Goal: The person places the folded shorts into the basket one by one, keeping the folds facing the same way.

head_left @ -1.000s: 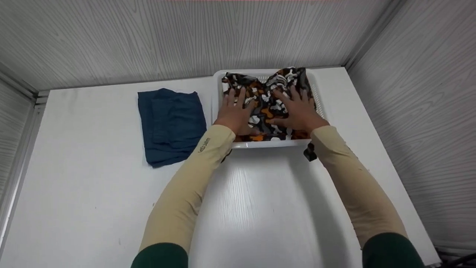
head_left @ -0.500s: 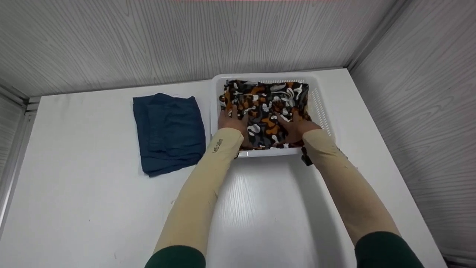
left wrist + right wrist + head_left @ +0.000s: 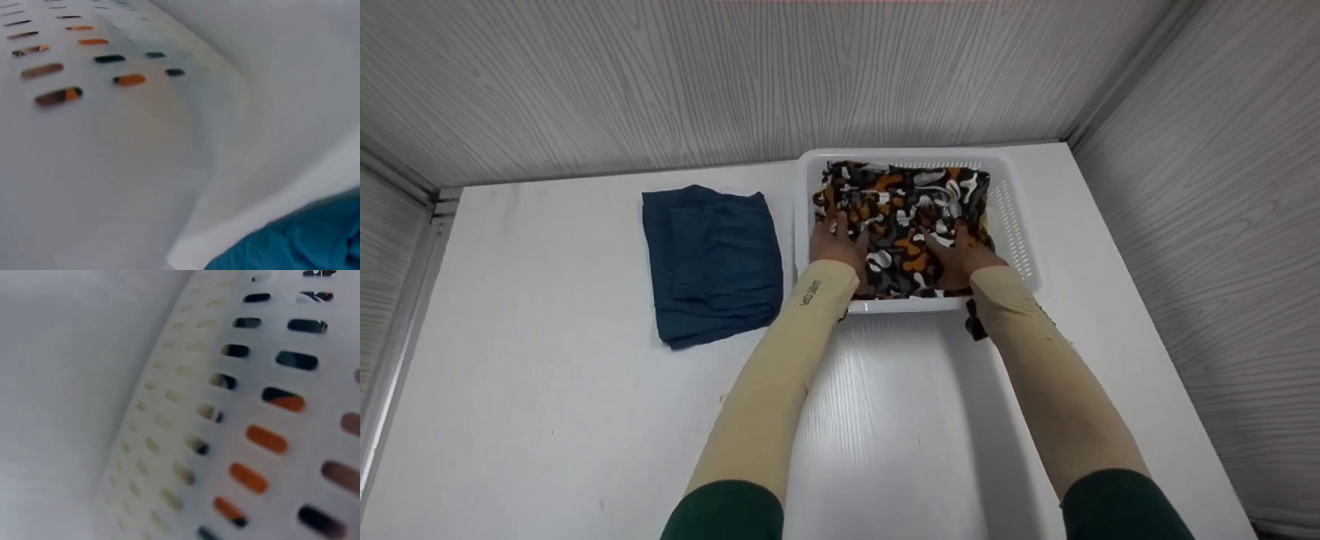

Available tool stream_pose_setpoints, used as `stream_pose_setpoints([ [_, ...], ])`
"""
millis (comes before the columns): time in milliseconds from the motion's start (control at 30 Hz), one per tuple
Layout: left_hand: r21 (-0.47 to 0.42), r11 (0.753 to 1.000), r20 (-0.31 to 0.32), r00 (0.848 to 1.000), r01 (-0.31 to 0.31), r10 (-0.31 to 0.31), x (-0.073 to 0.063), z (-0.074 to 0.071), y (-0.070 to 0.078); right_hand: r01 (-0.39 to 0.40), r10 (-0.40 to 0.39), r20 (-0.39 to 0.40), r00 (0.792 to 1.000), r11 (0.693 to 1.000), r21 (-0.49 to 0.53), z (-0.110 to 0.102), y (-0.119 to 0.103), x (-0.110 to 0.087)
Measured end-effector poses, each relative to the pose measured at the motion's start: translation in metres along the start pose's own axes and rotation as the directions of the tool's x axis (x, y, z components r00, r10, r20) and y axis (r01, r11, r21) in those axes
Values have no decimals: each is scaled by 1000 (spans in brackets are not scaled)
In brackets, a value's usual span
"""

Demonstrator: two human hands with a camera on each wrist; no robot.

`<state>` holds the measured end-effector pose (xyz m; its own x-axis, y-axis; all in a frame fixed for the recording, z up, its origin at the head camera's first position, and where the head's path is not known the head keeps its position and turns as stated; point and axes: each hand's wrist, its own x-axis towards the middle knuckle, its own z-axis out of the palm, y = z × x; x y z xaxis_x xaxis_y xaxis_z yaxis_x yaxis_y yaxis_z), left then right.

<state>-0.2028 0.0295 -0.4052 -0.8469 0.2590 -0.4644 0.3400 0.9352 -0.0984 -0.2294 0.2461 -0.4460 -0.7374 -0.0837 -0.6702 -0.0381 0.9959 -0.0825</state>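
Observation:
A camouflage-patterned cloth garment (image 3: 896, 247) in black, orange, grey and white lies folded inside a white plastic basket (image 3: 1012, 225). My left hand (image 3: 840, 247) rests on the garment's left part with fingers extended. On its right part my right hand (image 3: 964, 259) presses down, fingers spread. Both wrist views show only the slotted basket wall (image 3: 112, 157), with the garment's colours through the slots; neither hand appears there whole. The undersides of both hands are hidden.
A folded dark blue garment (image 3: 712, 270) lies on the white table (image 3: 547, 375) left of the basket. Grey wood-grain panels (image 3: 735, 82) stand behind the table and at both sides. The basket sits near the table's back edge.
Both hands have moved nearer the basket's front wall. The camouflage garment's far edge, raised and uneven earlier, now lies straighter and lower inside the basket. The blue garment stays put.

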Motion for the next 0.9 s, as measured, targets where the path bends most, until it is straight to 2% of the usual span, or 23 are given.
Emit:
stream_pose_setpoints([
  [67, -86, 996, -32, 999, -36, 33, 13, 6, -3, 59, -56, -34, 998, 994, 88, 3, 6, 2],
  [100, -31, 995, -46, 995, -92, 91, 18, 6, -5, 94, -86, -62, 994, 987, 129, 3, 10, 1],
  [133, -92, 988, -92, 989, -128, 120, 22, 5, -8, 128, -112, -104, 988, 977, 170, 1, 14, 0],
  [167, -154, 972, -162, 975, -178, 152, 23, 3, -12, 163, -133, -157, 979, 966, 201, -2, 19, -3],
  [200, -190, 953, -248, 951, -234, 184, 23, 0, -16, 196, -145, -217, 965, 952, 236, -6, 25, -8],
  [233, -221, 933, -337, 920, -284, 200, 21, -4, -22, 231, -155, -273, 950, 934, 274, -9, 31, -13],
  [300, -240, 902, -516, 834, -359, 195, 13, -7, -37, 302, -162, -390, 906, 894, 331, -16, 40, -24],
  [333, -242, 894, -594, 786, -377, 170, 9, -5, -47, 338, -167, -443, 881, 877, 343, -19, 43, -30],
  [367, -259, 885, -649, 748, -387, 137, 6, -1, -58, 371, -172, -488, 856, 861, 347, -20, 46, -35],
  [400, -279, 881, -683, 723, -383, 98, 3, 5, -69, 399, -177, -524, 833, 849, 347, -19, 47, -40],
  [433, -306, 877, -696, 715, -370, 59, -2, 14, -79, 431, -188, -554, 811, 833, 348, -15, 47, -47],
  [467, -329, 878, -691, 722, -347, 26, -6, 25, -89, 458, -195, -587, 786, 821, 341, -9, 47, -52],
  [500, -352, 883, -669, 744, -311, -5, -10, 35, -97, 480, -199, -616, 762, 812, 332, -3, 46, -58],
  [600, -389, 898, -579, 813, -206, -65, -18, 66, -115, 550, -211, -713, 669, 786, 283, 22, 38, -72],
  [667, -398, 904, -516, 853, -156, -80, -20, 83, -119, 581, -231, -784, 576, 790, 195, 44, 32, -78],
  [700, -400, 906, -487, 869, -138, -83, -21, 91, -120, 589, -244, -817, 522, 796, 139, 56, 28, -80],
  [733, -403, 906, -463, 883, -130, -80, -19, 98, -118, 586, -260, -845, 468, 807, 76, 68, 25, -81],
  [800, -409, 905, -411, 909, -116, -69, -15, 111, -112, 559, -292, -882, 371, 828, -39, 93, 20, -82],
  [833, -415, 903, -382, 922, -111, -62, -13, 117, -108, 546, -303, -893, 332, 834, -79, 106, 18, -83],
  [900, -430, 898, -325, 944, -99, -52, -11, 127, -99, 531, -312, -908, 281, 838, -124, 132, 14, -85],
])
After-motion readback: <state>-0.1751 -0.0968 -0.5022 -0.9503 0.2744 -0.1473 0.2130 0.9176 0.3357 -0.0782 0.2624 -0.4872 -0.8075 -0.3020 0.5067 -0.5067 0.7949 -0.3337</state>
